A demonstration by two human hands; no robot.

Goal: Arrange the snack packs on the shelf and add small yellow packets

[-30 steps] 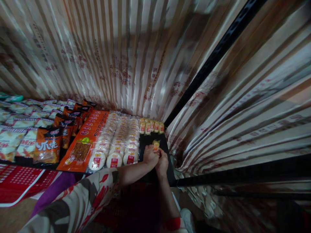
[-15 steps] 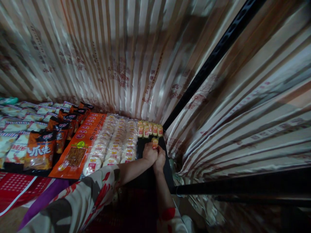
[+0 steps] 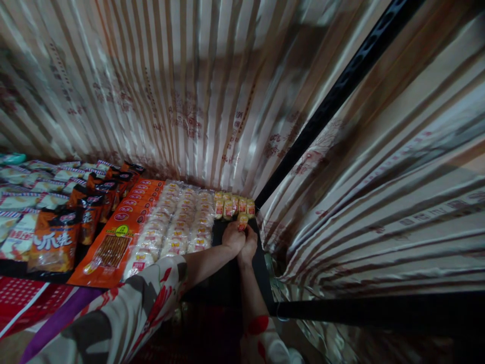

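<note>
A small yellow snack packet with a red label point(image 3: 242, 221) is held between the fingertips of both hands, close in front of similar packets. My left hand point(image 3: 233, 238) is closed on its left side. My right hand point(image 3: 248, 245) closes on it from the right. Behind it, several yellow snack packets point(image 3: 228, 208) stand in rows at the back corner of the black shelf point(image 3: 222, 275). To the left, white round packaged cakes point(image 3: 176, 230) lie in long overlapping rows. The packet's lower part is hidden by my fingers.
Orange stick-snack bags point(image 3: 109, 250) lie left of the cakes, then orange-brown bags point(image 3: 55, 240) and white bags point(image 3: 18, 237). A black metal post point(image 3: 322, 116) rises at the shelf's corner. Striped curtain point(image 3: 182, 101) hangs behind and right. A red basket point(image 3: 22, 298) stands lower left.
Both hands have moved the yellow packet slightly forward, nearer to the standing rows. The view has tilted a little.
</note>
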